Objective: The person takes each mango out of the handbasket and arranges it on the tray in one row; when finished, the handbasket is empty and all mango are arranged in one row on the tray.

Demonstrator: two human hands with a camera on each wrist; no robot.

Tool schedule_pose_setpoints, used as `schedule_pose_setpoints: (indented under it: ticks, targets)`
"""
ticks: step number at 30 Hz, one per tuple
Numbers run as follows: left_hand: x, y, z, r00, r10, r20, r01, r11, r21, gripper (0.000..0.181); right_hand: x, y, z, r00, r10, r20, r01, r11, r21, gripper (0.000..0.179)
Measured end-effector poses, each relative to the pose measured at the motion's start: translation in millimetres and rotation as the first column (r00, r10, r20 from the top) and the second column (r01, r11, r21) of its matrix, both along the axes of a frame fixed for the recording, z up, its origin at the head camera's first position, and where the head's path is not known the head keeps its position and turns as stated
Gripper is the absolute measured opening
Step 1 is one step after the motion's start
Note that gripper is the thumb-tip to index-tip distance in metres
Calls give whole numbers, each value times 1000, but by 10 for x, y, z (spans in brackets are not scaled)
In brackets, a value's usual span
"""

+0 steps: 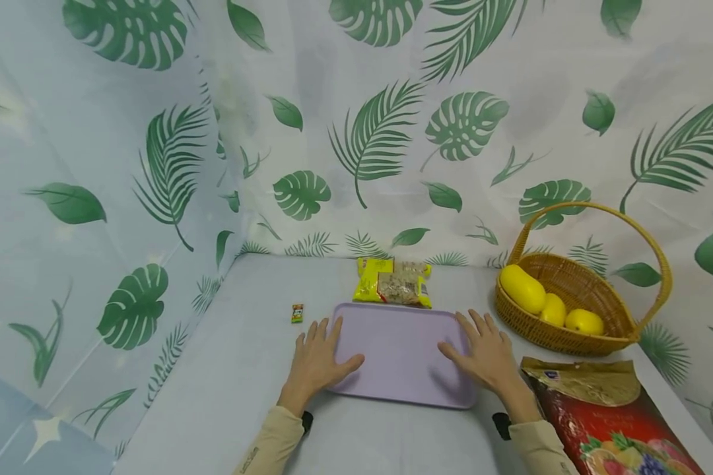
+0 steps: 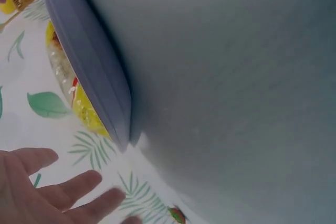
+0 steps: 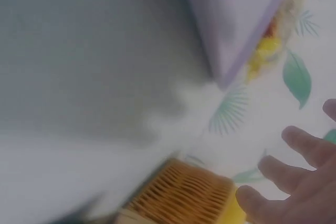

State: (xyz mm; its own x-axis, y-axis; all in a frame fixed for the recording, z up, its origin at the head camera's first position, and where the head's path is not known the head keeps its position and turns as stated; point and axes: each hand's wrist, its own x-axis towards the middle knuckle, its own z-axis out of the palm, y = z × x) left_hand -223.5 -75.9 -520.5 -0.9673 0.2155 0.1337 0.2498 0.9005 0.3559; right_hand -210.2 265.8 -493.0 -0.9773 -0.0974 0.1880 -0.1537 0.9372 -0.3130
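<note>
A light purple rectangular tray [image 1: 401,356] lies flat on the white table between my two hands. My left hand [image 1: 316,364] hovers over its left edge with fingers spread and nothing held. Over the right edge is my right hand [image 1: 486,353], fingers also spread and holding nothing. In both wrist views the fingers look apart from the tray [image 2: 100,61]. Just behind the tray lie yellow and clear plastic food packets [image 1: 397,284]. Left of the tray's far corner sits a small green and orange wrapped packet [image 1: 297,313].
At the right stands a wicker basket [image 1: 561,340] with a tall handle, holding several yellow fruits [image 1: 523,289]. In front of it lies a red and gold bag [image 1: 606,409] with fruit pictures. Leaf-printed curtains [image 1: 368,132] border the table at the back and sides.
</note>
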Motion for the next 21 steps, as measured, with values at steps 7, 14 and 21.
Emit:
schedule_pose_setpoints:
  ticks: [7, 14, 21]
  targets:
    - [67, -15, -5, 998, -33, 49, 32, 999, 36, 105, -66, 117, 304, 999, 9, -48, -9, 1000, 9, 83]
    - [96, -114, -31, 984, -27, 176, 22, 999, 35, 119, -263, 359, 485, 999, -20, -49, 22, 999, 28, 86]
    - [124, -145, -52, 963, -75, 258, 65, 997, 46, 129, -468, 738, 594, 997, -69, 32, 68, 997, 22, 90]
